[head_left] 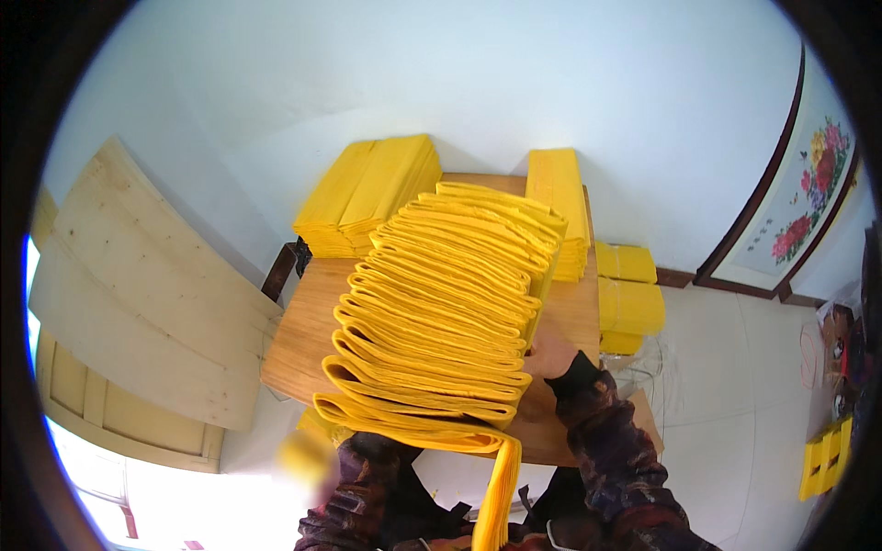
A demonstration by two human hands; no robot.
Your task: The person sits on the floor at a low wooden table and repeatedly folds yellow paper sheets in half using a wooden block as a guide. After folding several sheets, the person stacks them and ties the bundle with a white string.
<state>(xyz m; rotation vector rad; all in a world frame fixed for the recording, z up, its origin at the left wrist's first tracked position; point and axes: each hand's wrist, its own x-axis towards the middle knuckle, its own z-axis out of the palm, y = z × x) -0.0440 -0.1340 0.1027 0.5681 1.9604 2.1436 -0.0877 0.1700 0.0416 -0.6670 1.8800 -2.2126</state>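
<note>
A tall stack of folded yellow cloth, felt-like, fills the middle of the view above a wooden table. Its folds bulge in uneven layers, and one narrow folded strip hangs down from the near end. My right hand is pressed to the stack's right side, gripping it, its fingertips hidden behind the cloth. From below, my left forearm in a dark patterned sleeve reaches under the near left end of the stack. The cloth covers my left hand, so its fingers do not show.
On the wooden table stand a neat yellow pile at the far left and a narrower one at the far right. More yellow bundles lie beyond its right edge. A plywood sheet leans at left; a framed flower picture stands at right.
</note>
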